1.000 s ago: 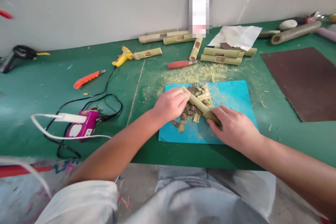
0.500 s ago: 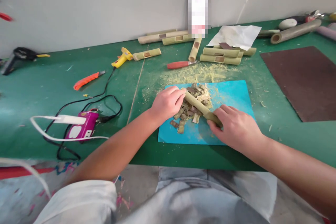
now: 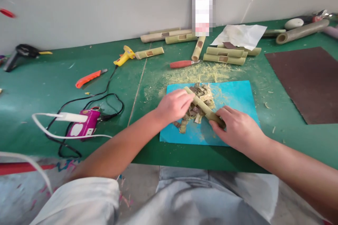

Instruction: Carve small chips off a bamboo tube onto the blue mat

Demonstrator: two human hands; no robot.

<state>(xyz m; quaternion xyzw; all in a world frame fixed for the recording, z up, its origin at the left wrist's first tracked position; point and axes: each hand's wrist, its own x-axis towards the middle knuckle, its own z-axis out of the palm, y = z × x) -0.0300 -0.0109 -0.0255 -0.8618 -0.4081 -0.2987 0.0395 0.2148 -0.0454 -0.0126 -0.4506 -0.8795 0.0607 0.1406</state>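
Head view: left hand [image 3: 175,106] and right hand [image 3: 239,123] grasp a bamboo tube [image 3: 203,106] near opposite ends, aslant over chips [image 3: 194,111] on a blue sheet [image 3: 235,95]; this grip presumably steadies it, the sheet probably shielding the bench [image 3: 95,59].

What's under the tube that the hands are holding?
Chips show along both sides of the tube, lying on the blue sheet. Whatever is directly beneath the tube, the left hand and the right hand is covered.
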